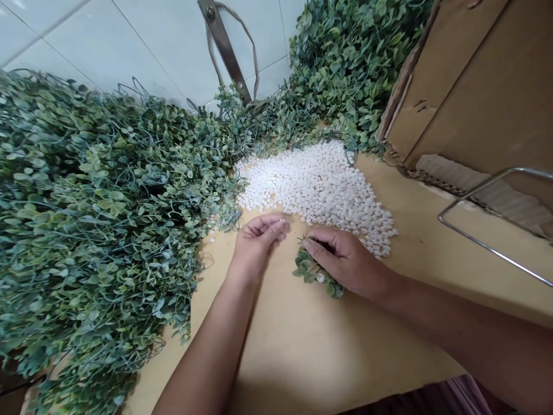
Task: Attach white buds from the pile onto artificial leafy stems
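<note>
My left hand (263,233) is closed in a pinch, with a small white bead-like piece (282,221) at its fingertips. To its right, my right hand (341,256) is closed on an artificial leaf sprig (307,268). The sprig's thin stem ends point toward my left hand, and its green leaves hang below the fingers. A white piece (320,278) sits among those leaves. Just beyond both hands, a wide heap of small white pieces (311,181) is spread over the tan board (294,346). My hands are a short gap apart.
A large pile of artificial greenery (108,202) covers the left side, and more greenery (354,57) stands at the back. At the right are a cardboard box (479,86) and a bent metal rod frame (484,245). A flat metal bar (228,55) leans before the tiled wall (142,34).
</note>
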A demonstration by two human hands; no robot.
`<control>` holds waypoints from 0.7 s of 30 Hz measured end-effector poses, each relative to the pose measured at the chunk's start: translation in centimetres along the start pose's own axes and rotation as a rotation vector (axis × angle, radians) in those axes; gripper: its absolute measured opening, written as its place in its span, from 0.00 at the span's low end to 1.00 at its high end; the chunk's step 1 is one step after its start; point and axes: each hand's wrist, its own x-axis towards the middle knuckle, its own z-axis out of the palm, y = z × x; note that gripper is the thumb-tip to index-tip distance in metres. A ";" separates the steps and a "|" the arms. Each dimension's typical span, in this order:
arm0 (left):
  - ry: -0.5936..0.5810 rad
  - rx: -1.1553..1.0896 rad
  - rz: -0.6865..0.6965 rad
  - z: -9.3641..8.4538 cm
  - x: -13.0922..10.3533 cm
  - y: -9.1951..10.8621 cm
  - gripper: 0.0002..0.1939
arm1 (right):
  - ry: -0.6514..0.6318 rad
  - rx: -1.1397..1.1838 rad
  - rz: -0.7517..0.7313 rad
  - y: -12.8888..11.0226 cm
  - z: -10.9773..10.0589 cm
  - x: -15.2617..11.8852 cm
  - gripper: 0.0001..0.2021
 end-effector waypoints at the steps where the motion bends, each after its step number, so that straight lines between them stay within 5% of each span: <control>1: -0.022 -0.061 -0.036 0.2 -0.7 0.0 0.11 | -0.002 0.007 0.003 0.0 0.0 0.0 0.15; 6: -0.135 -0.159 -0.108 0.6 -2.4 -0.5 0.14 | -0.020 0.038 0.001 -0.1 0.1 0.0 0.13; 21: -0.242 -0.143 -0.116 -0.1 -1.7 -0.8 0.13 | 0.055 0.053 0.030 -0.4 0.1 0.1 0.12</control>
